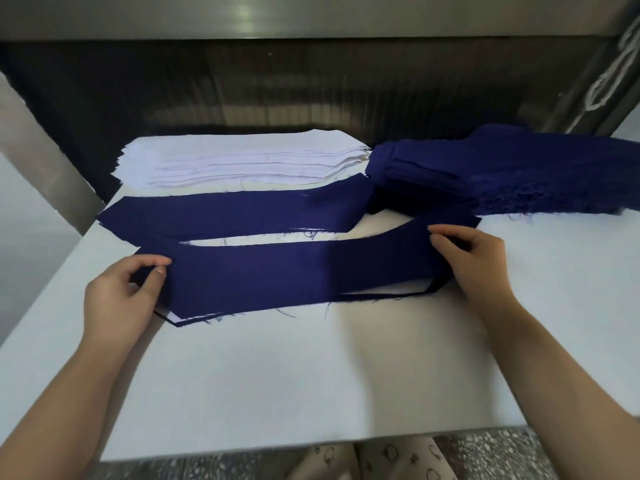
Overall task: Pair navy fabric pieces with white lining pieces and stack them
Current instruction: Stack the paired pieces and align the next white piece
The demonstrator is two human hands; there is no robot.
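A long navy fabric piece point(294, 271) stretches across the table's middle. My left hand point(121, 292) pinches its left end and my right hand point(474, 265) pinches its right end. Under it, white lining edges point(381, 289) and another navy edge peek out at both lower corners. Behind lies a second navy piece point(235, 213) flat on the table. A stack of white lining pieces point(235, 161) sits at the back left. A pile of navy pieces point(502, 174) sits at the back right.
The white table point(294, 375) extends toward me, its front edge near the bottom of the view. A dark recess with a metal frame point(45, 150) rises behind the stacks. A white cord point(609, 74) hangs at the far right. Speckled floor shows below.
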